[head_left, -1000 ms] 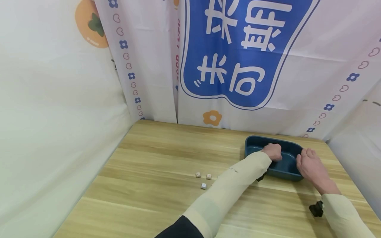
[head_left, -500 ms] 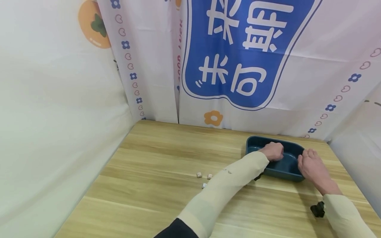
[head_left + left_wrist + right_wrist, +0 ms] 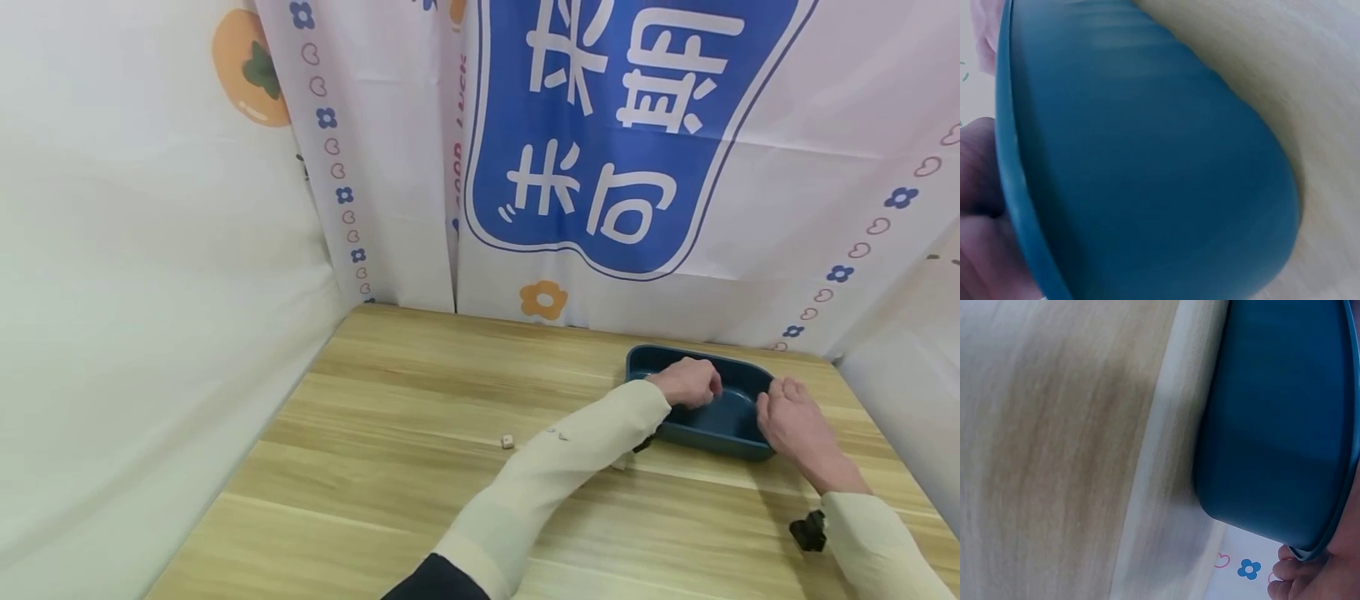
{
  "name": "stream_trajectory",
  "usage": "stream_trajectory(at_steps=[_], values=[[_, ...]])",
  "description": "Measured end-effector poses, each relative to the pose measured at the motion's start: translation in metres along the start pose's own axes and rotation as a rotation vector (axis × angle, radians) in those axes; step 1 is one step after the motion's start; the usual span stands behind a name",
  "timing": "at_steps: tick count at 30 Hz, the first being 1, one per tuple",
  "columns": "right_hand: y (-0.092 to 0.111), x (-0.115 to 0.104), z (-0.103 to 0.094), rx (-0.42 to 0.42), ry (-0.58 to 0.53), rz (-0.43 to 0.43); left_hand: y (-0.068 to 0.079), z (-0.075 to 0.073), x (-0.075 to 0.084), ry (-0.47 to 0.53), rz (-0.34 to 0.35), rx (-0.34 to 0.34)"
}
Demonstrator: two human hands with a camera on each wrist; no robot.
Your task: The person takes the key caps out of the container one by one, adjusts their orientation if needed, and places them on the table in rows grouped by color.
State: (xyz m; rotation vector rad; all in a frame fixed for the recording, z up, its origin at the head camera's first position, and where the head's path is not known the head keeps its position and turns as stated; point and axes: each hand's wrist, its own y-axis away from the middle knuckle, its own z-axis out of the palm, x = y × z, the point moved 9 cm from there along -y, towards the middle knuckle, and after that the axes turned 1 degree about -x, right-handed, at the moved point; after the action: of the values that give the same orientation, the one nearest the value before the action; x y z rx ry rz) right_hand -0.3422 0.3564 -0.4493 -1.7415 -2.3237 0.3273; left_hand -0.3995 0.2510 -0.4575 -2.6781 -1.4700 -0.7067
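Note:
A deep teal rectangular box (image 3: 720, 446) with rounded corners stands at the back right of the table. My left hand (image 3: 686, 383) reaches over its near side into it, fingers curled and knuckles up; whether anything small is between the fingertips is hidden. In the left wrist view, part of this left hand (image 3: 985, 219) shows behind the box's rim (image 3: 1016, 175). At the right end, my right hand (image 3: 802, 433) grips the box's edge. Its fingers (image 3: 1288, 572) bend round the outer corner in the right wrist view. One small white die-like cube (image 3: 507, 442) lies left of my left forearm.
The wood-grain table (image 3: 375, 467) ends at a white cloth (image 3: 165, 250) on the left. A printed curtain (image 3: 487, 283) hangs close behind the box. My left sleeve (image 3: 555, 458) crosses the table and hides part of it.
My left forearm has shifted slightly, hiding two white cubes that showed earlier. The left hand's fingertips now point further down into the box. My right hand keeps its place on the box.

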Motion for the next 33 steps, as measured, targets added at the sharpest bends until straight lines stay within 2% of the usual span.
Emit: stream_trajectory(at_steps=[3,6,11,13,17,20,27,33], values=[[0.001,-0.001,0.000,-0.009,0.021,-0.014,0.003,-0.003,-0.002,0.002,0.017,0.012],[0.001,-0.005,-0.001,0.024,0.047,-0.055,0.007,-0.006,-0.005,0.007,0.023,0.021],[0.002,-0.003,0.001,0.026,0.018,-0.044,0.012,-0.009,-0.006,-0.004,0.036,0.043],[0.003,-0.004,0.002,0.007,0.059,-0.068,0.013,-0.011,-0.006,-0.008,0.049,0.049],[0.002,-0.004,0.001,0.016,0.060,-0.072,0.016,-0.018,-0.005,-0.044,0.067,0.073],[0.003,-0.002,-0.002,0.045,0.001,-0.042,0.019,-0.022,-0.004,-0.082,0.064,0.088],[0.006,-0.006,-0.004,0.070,0.078,-0.123,0.029,-0.025,-0.003,-0.091,0.053,0.073],[0.002,-0.001,-0.001,0.018,0.001,-0.040,0.044,-0.031,-0.003,-0.087,0.072,0.066]])
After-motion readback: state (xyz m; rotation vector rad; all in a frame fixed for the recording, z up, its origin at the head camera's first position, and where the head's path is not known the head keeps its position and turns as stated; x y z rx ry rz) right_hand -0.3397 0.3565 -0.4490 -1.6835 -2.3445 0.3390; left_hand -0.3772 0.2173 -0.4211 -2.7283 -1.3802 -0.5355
